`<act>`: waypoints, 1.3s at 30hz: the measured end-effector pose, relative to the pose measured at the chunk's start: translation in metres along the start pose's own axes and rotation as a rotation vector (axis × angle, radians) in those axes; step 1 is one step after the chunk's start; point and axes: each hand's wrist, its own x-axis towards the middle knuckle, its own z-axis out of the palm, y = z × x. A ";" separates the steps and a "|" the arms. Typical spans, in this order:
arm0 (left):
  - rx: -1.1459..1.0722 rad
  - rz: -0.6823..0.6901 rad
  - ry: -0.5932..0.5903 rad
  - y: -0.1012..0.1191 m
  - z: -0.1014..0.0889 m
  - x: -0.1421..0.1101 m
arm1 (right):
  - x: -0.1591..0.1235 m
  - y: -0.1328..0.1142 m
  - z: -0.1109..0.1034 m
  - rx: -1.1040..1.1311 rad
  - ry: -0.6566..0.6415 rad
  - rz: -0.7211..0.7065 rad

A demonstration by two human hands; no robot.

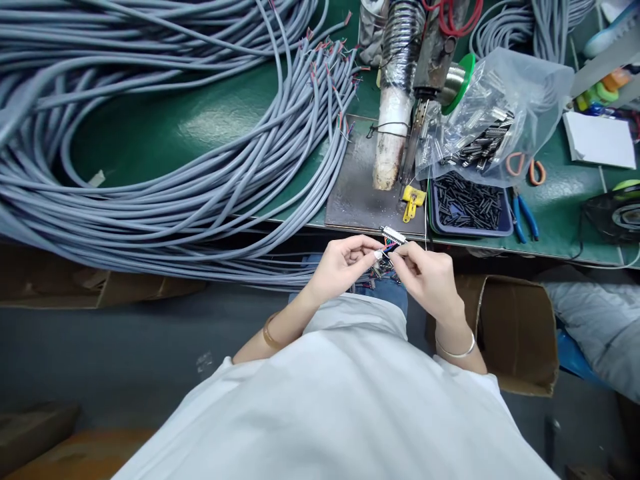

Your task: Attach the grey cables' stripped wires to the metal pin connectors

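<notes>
My left hand (345,265) is closed in a pinch on the thin coloured wires (388,246) of a cable, just below a silvery multi-pin connector (394,235). From the other side, the fingers of my right hand (425,272) are pinched together at the same wires, apparently on one thin strand; the fingertips partly cover it. The connector sits tilted at the top of the wires, close to the bench's front edge. Below my hands, more cable ends with metal connectors (383,268) lie over my lap.
Grey cables (210,213) cover the bench's left side. Ahead are a dark board (356,177), a yellow clip (413,203), a wrapped duct (391,127) and a solder spool (456,83). Rightward: a bag of connectors (493,127), a tray (473,233) of black sleeves, blue-handled pliers (525,217), a cardboard box (517,333).
</notes>
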 end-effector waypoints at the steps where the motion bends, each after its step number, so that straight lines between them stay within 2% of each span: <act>1: 0.041 0.010 -0.003 -0.002 0.000 -0.001 | 0.001 0.001 -0.001 -0.025 0.022 -0.007; 4: 0.093 0.008 -0.011 -0.007 0.000 -0.004 | 0.004 0.007 -0.010 -0.085 0.081 -0.002; 6: 0.068 0.002 -0.013 -0.010 -0.001 -0.005 | 0.005 0.010 -0.015 -0.098 0.016 -0.015; 9: 0.037 0.021 -0.007 -0.010 0.000 -0.004 | 0.006 0.008 -0.012 -0.105 -0.154 -0.073; 12: 0.034 0.040 -0.008 -0.008 0.000 -0.004 | 0.008 0.004 -0.005 -0.136 -0.191 -0.110; 14: 0.069 0.050 -0.014 -0.006 0.001 -0.004 | 0.010 0.005 -0.006 -0.175 -0.156 -0.105; 16: 0.169 0.094 0.008 -0.005 0.002 -0.005 | 0.013 0.013 -0.015 -0.232 -0.067 -0.051; 19: 0.350 0.220 0.085 -0.005 0.008 -0.009 | 0.020 0.041 -0.036 -0.364 0.176 0.170; 21: 0.430 0.328 0.085 -0.008 0.015 -0.012 | 0.027 0.066 -0.049 -0.462 0.218 0.273; 23: 0.487 0.419 -0.018 -0.011 0.024 -0.015 | 0.035 0.089 -0.055 -0.521 0.173 0.333; 25: 0.501 0.428 -0.232 -0.011 0.032 -0.017 | 0.043 0.106 -0.055 -0.510 0.124 0.375; 28: 0.380 0.287 -0.575 -0.007 0.035 -0.015 | 0.053 0.117 -0.050 -0.499 0.059 0.401; 29: 0.303 0.206 -0.631 -0.006 0.033 -0.013 | 0.055 0.119 -0.049 -0.507 0.037 0.407; 30: 0.208 0.114 -0.637 -0.005 0.030 -0.010 | 0.057 0.119 -0.049 -0.515 0.016 0.416; 31: 0.107 0.015 -0.596 -0.004 0.026 -0.007 | 0.057 0.120 -0.049 -0.519 0.001 0.427; 34: -0.157 -0.213 -0.340 -0.009 0.012 0.005 | 0.056 0.121 -0.052 -0.493 -0.016 0.461; 37: -0.294 -0.255 -0.153 -0.015 0.001 0.015 | 0.050 0.117 -0.056 -0.447 0.068 0.450; 39: -0.325 -0.240 -0.092 -0.016 -0.001 0.019 | 0.043 0.106 -0.058 -0.369 0.241 0.443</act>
